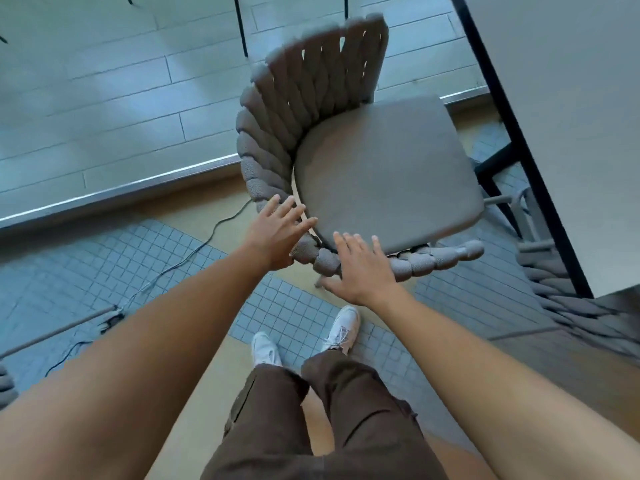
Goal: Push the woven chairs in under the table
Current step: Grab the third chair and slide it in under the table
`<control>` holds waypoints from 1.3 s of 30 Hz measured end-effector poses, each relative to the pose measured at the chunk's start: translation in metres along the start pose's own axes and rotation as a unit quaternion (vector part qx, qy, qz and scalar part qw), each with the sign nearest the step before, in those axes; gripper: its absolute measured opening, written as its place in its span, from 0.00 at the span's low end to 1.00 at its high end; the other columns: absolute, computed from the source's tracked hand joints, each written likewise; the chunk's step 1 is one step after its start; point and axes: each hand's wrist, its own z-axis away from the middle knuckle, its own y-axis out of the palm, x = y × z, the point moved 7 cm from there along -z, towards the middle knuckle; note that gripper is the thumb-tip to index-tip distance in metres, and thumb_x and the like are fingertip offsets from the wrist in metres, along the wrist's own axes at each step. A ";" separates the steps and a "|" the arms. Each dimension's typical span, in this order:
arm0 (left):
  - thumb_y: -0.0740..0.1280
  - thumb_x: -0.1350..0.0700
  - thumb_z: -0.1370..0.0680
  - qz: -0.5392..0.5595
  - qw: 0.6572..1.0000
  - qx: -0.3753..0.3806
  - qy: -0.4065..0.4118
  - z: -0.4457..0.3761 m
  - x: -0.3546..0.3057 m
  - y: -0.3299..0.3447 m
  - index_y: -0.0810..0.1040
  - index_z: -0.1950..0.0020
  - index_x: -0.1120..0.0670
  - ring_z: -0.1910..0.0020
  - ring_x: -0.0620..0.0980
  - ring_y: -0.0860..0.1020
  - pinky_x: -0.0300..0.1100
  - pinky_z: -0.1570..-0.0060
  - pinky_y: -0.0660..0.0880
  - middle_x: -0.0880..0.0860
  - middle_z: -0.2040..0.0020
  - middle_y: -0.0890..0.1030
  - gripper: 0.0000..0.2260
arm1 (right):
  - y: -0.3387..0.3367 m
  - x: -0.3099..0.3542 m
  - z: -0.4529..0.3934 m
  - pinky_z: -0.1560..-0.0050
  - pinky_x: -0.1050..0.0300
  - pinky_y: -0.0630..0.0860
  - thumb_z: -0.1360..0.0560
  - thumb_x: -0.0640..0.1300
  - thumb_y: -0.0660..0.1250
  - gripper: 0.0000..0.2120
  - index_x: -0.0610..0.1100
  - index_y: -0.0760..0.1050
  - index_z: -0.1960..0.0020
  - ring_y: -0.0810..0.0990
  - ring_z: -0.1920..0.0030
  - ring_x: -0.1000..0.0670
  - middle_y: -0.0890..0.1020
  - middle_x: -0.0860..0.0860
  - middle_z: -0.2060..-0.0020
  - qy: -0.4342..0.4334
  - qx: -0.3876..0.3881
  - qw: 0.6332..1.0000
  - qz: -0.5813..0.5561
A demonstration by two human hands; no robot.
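Note:
A grey woven chair (381, 168) with a flat seat cushion stands in front of me, its curved rope back sweeping from the top round to the near side. The pale table (571, 98) with a black frame fills the upper right. My left hand (277, 233) lies with fingers spread on the near left curve of the woven back. My right hand (360, 268) rests flat, fingers apart, on the near rim of the back next to the cushion. Neither hand is closed around the chair. Its seat points toward the table, outside the table edge.
A second woven chair (571, 306) sits partly under the table at the right. A thin cable (194, 251) trails across the tiled floor at the left. A metal threshold strip (121, 192) crosses the floor. My legs and white shoes (266, 348) stand below the chair.

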 end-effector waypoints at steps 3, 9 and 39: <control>0.68 0.40 0.26 -0.030 0.998 -0.003 0.058 -0.012 0.012 0.005 0.55 0.20 0.47 0.23 0.57 0.56 0.56 0.23 0.48 0.53 0.23 0.63 0.38 | 0.005 0.015 -0.009 0.24 0.36 0.52 0.26 0.71 0.61 0.46 0.44 0.51 0.20 0.59 0.23 0.44 0.63 0.46 0.22 0.031 -0.021 0.999 -0.022; 0.66 0.44 0.26 -0.046 0.980 -0.032 0.190 -0.030 0.025 0.014 0.67 0.28 0.46 0.33 0.51 0.73 0.50 0.30 0.60 0.46 0.33 0.77 0.27 | 0.005 0.042 -0.020 0.40 0.41 0.72 0.28 0.61 0.69 0.31 0.44 0.69 0.32 0.79 0.44 0.43 0.81 0.47 0.44 0.133 -0.111 0.984 -0.043; 0.70 0.51 0.34 0.006 0.872 -0.186 0.453 -0.061 -0.047 -0.017 0.79 0.53 0.52 0.69 0.54 0.80 0.39 0.74 0.60 0.48 0.62 0.82 0.12 | -0.004 -0.033 0.023 0.56 0.48 0.75 0.38 0.58 0.78 0.20 0.46 0.81 0.55 0.83 0.64 0.43 0.84 0.49 0.64 0.212 -0.166 0.961 -0.059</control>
